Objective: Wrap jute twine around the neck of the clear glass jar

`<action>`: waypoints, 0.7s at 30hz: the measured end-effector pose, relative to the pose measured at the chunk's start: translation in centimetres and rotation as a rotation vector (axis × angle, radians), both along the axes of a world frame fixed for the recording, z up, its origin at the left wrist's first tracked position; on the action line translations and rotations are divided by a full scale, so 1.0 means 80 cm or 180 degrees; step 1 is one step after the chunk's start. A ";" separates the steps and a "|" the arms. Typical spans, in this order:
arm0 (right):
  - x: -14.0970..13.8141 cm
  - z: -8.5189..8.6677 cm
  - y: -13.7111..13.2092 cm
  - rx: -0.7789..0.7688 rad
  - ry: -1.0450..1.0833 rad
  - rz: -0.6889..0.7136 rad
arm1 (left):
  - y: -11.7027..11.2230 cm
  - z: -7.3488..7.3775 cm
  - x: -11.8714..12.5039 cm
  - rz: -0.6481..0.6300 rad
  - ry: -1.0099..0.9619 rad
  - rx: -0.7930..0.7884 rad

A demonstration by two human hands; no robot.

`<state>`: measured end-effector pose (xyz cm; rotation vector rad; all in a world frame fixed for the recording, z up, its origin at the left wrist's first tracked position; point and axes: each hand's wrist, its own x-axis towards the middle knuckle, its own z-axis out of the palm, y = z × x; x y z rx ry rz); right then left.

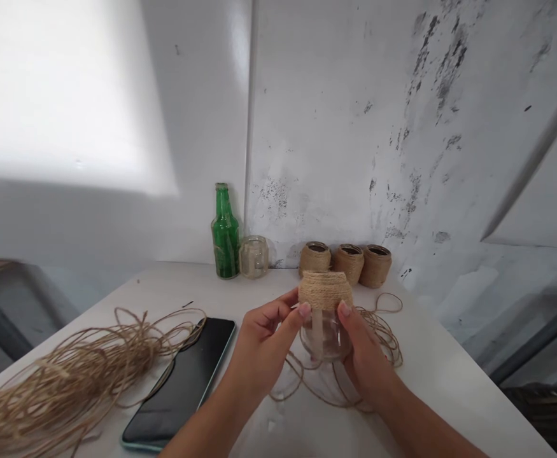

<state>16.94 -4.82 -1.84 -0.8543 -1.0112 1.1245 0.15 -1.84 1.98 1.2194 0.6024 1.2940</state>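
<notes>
A small clear glass jar (324,318) is held above the white table (450,381), its upper half wound with jute twine, its lower half bare glass. My left hand (263,346) grips its left side, thumb pressed on the twine's lower edge. My right hand (364,353) cups the right side, thumb at the same twine edge. A loose strand of twine (383,331) runs from the jar and loops over the table beneath and to the right.
A large loose bundle of twine (63,381) lies at the left. A dark phone (183,381) lies face up beside it. By the back wall stand a green bottle (225,232), a bare jar (254,256) and three twine-wrapped jars (347,262).
</notes>
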 end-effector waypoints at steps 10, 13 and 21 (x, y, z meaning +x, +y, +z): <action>-0.019 0.024 -0.010 -0.0060 0.0556 0.0485 | -0.003 0.005 -0.002 -0.0585 -0.0186 -0.0314; -0.017 0.024 -0.007 -0.0110 0.0485 0.0576 | -0.002 0.001 -0.003 -0.0747 -0.0237 -0.0343; -0.001 0.021 -0.001 -0.0226 -0.0634 -0.0266 | -0.003 -0.001 0.005 -0.0216 -0.0113 0.0022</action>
